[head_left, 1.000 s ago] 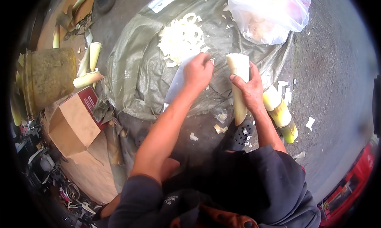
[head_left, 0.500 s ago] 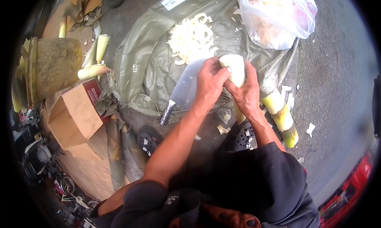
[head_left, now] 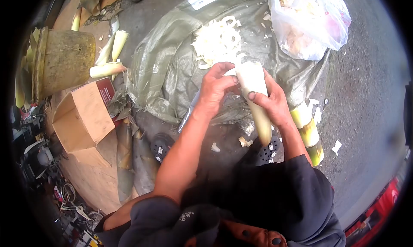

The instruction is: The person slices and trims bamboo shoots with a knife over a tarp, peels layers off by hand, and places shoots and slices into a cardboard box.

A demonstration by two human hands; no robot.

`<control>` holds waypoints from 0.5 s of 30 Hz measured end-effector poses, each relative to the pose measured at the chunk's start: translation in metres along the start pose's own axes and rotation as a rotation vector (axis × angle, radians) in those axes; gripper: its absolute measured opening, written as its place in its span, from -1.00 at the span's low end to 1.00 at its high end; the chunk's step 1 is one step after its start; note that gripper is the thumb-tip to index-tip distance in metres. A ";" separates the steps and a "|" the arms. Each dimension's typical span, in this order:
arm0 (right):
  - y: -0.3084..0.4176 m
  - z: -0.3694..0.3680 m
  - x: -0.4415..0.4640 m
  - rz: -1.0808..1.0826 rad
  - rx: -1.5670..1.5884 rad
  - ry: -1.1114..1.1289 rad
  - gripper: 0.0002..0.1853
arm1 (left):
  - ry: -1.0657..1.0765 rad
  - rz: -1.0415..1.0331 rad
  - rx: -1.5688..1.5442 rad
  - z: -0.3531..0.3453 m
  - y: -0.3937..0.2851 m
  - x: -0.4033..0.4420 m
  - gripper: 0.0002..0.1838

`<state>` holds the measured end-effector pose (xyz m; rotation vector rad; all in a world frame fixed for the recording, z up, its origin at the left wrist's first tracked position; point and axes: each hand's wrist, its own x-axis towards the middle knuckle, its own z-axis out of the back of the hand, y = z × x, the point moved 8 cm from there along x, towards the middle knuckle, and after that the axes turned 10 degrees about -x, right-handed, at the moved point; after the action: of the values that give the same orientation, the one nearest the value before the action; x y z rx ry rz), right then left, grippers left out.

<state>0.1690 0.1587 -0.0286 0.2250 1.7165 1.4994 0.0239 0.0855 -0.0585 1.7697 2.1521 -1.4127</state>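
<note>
My right hand [head_left: 272, 98] is wrapped round a peeled bamboo shoot [head_left: 254, 92], white at its upper end and yellow-brown at the lower tip. My left hand [head_left: 218, 87] is closed at the shoot's upper left, its thumb and fingers pinching a pale piece of bamboo shoot [head_left: 231, 72] beside it. I cannot tell whether that piece is fully separate. Beyond the hands, a heap of white sliced bamboo shoot [head_left: 217, 40] lies on a green woven sack [head_left: 167, 66]. A cleaver [head_left: 186, 118] is mostly hidden by my left forearm.
A plastic bag of pale pieces [head_left: 307, 32] stands at far right. Thicker cut shoots [head_left: 309, 133] lie beside my right forearm. On the left are a dirty yellow bucket [head_left: 69, 60], shoot sections [head_left: 107, 69] and an open cardboard box [head_left: 84, 122]. Scraps litter the ground.
The shoot has shifted down, and more of its tapered end shows. My left hand has moved slightly left, with a pale piece now visible in its fingers. The view has shifted slightly.
</note>
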 end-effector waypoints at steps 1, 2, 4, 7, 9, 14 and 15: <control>-0.001 -0.001 0.000 -0.006 0.030 0.042 0.03 | 0.016 0.042 -0.059 0.000 0.002 -0.002 -0.67; -0.003 0.001 0.000 0.023 -0.011 0.042 0.05 | 0.033 0.079 -0.118 0.000 0.002 -0.003 -0.68; -0.004 0.004 0.003 0.070 -0.108 0.040 0.08 | 0.045 0.127 -0.118 -0.001 0.003 -0.001 -0.70; 0.005 -0.003 0.004 0.111 -0.217 0.080 0.06 | -0.056 -0.048 0.105 0.018 -0.028 0.011 -0.72; 0.024 -0.019 0.003 0.085 -0.112 0.213 -0.06 | -0.078 -0.187 0.265 0.021 -0.063 0.015 -0.74; 0.019 -0.002 0.002 0.044 -0.235 0.110 -0.08 | -0.079 -0.431 1.085 0.021 -0.212 -0.039 -0.73; 0.015 0.006 0.004 0.041 -0.236 0.072 -0.09 | -0.111 -0.531 1.267 0.039 -0.246 -0.055 -0.71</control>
<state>0.1646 0.1695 -0.0167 0.0840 1.5807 1.7428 -0.1695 0.0305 0.0980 1.0843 1.7545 -3.3854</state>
